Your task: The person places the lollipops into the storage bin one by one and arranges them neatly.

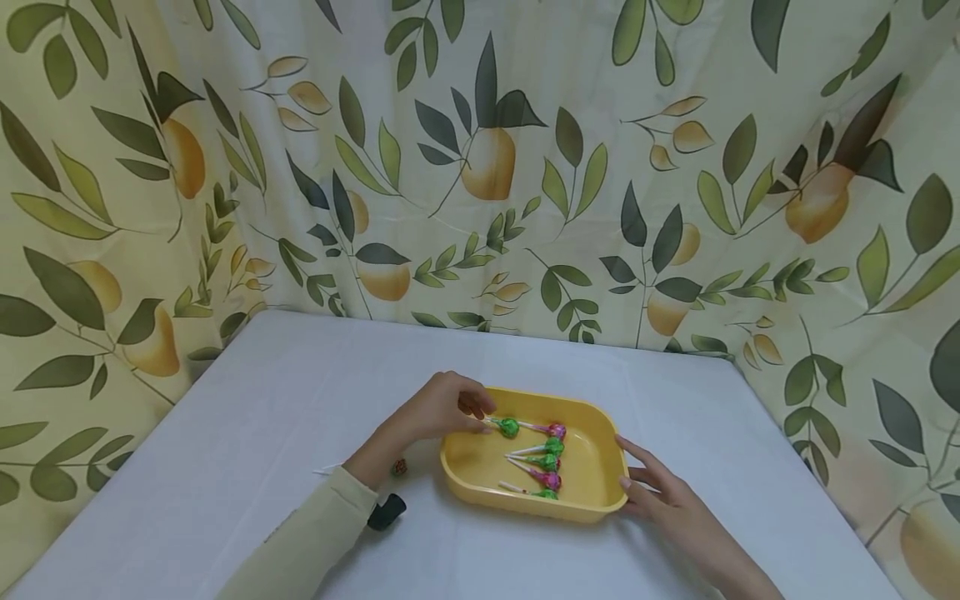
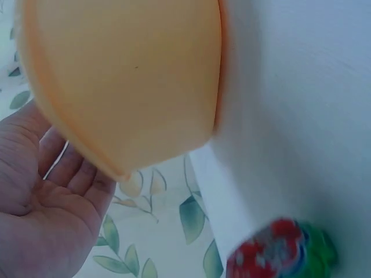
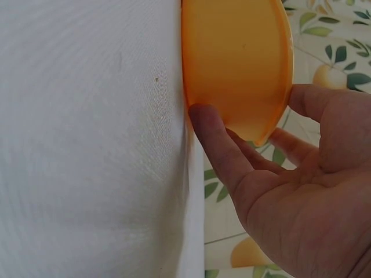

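A yellow tray [image 1: 467,487] stands on the white table, with several wrapped lollipops in it. Most lie in a rough column, their green or pink heads to the right and white sticks to the left. My left hand [image 1: 452,406] is over the tray's left end and pinches the stick of a green-wrapped lollipop [image 1: 508,427]; the left wrist view hides that pinch behind the tray wall. At the right end, my right hand [image 1: 660,483] holds the tray, its fingers [image 3: 211,130] against the outer wall and at the rim.
On the table left of the tray lies another lollipop [image 1: 399,468], its red and green wrapper large in the left wrist view. A small black object [image 1: 387,512] is beside the left sleeve. A leaf-and-fruit patterned curtain [image 1: 480,250] hangs behind the table.
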### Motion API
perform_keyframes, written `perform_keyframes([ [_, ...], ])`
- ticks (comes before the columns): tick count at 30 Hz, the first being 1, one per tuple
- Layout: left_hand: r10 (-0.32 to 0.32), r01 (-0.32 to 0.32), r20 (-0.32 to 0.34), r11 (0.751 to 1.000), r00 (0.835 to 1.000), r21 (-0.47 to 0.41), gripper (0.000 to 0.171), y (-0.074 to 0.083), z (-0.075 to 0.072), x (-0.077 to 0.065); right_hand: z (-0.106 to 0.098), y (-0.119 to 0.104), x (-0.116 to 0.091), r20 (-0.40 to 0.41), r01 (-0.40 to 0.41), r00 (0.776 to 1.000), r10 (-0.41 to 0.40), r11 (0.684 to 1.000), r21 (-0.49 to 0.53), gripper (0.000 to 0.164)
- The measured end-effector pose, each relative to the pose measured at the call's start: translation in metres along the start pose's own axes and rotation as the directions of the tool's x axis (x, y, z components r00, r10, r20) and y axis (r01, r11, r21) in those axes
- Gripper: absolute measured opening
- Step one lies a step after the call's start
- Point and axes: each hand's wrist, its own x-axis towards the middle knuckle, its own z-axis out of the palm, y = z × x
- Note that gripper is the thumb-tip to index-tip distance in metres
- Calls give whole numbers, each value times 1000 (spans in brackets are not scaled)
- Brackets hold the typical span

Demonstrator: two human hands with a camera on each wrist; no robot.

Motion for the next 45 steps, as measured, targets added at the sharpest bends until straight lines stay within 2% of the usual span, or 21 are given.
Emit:
perform_keyframes([
  [9, -4, 4, -9, 1000, 1000, 17, 27, 2, -14, -18, 0, 0, 0, -13, -1, 1000, 1, 1000, -8, 69],
  [19, 9, -6, -86, 999, 996, 34, 26, -9, -25, -36, 0, 0, 0, -14, -8, 1000, 8, 1000, -3, 69],
  [28, -57, 66, -99, 994, 993, 89, 24, -18, -36, -49, 1, 1, 2, -8, -13, 1000, 13, 1000, -3, 69],
  [38, -91, 101, -93, 988, 992, 114, 22, -32, -56, -76, 1, 2, -1, -3, 3, 1000, -3, 1000, 2, 70],
  [45, -107, 120, -105, 985, 989, 122, 29, -46, -67, -97, 2, -1, -2, -24, -27, 999, 26, 999, -41, 70],
])
